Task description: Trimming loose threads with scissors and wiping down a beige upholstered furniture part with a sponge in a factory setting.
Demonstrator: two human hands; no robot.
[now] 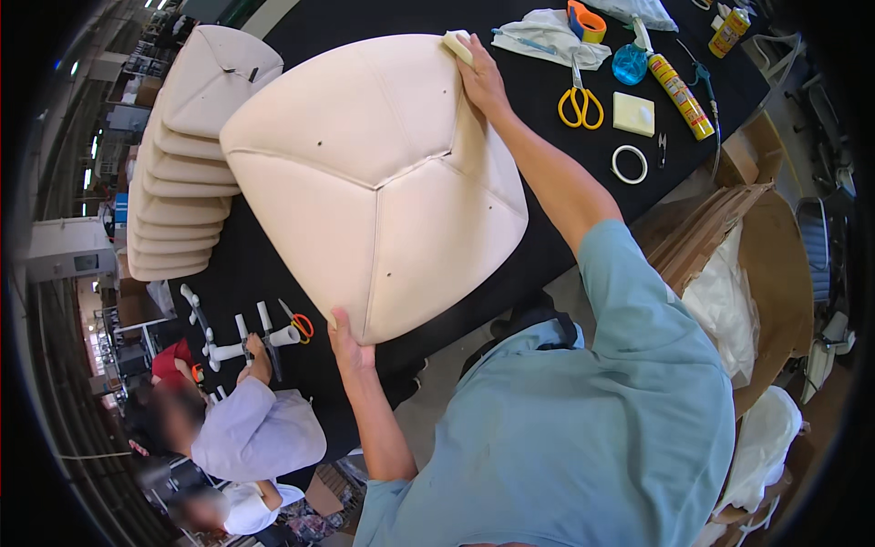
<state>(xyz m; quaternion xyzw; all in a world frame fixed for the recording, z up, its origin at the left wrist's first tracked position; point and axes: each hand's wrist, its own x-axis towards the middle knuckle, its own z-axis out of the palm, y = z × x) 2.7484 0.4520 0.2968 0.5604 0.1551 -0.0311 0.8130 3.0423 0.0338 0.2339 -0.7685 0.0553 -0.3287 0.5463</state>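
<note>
A large cream upholstered chair seat point(337, 201) is tilted up in front of me, with seams meeting in a Y and several small dark holes in its face. My left hand point(351, 345) grips its near lower corner, thumb on the face and fingers hidden behind. At the far right edge of the seat, my right hand point(483, 77) holds a small pale yellow sponge point(458, 47) against the rim. Beyond the right forearm lie yellow-handled scissors point(579, 105), another pale yellow sponge point(633, 114) and a white tape roll point(629, 164).
A stack of similar cream seats point(182, 182) stands to the left on the black-covered table point(547, 205). A blue spray bottle point(631, 64) and a yellow can point(682, 96) stand far right. Co-workers sit at left, near red-handled scissors point(301, 324). Cardboard boxes point(775, 264) stand right.
</note>
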